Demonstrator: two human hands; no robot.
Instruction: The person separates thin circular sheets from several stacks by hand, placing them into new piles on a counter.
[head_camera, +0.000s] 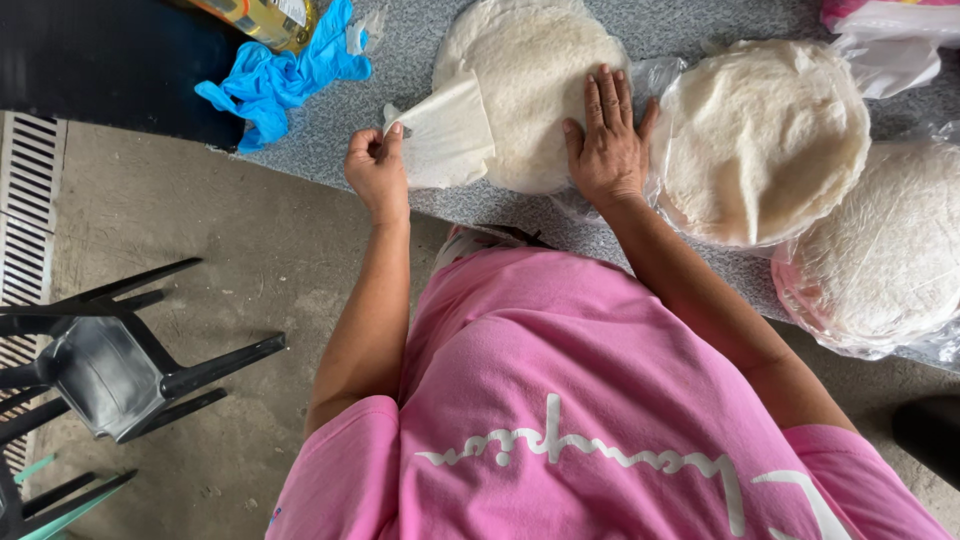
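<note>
A thin sheet (447, 135) is pinched by the left hand (377, 168), fingers closed on its edge, & peeled off the stack (525, 85). The stack is pressed flat by the open right hand (607, 140), on the table (400, 70). Two bagged stacks (760, 140) lie just right; blue gloves (275, 75) far left.

One head-worn camera looks steeply down from close above, over the pink shirt (560, 400), onto the surface (400, 100) edge.
</note>
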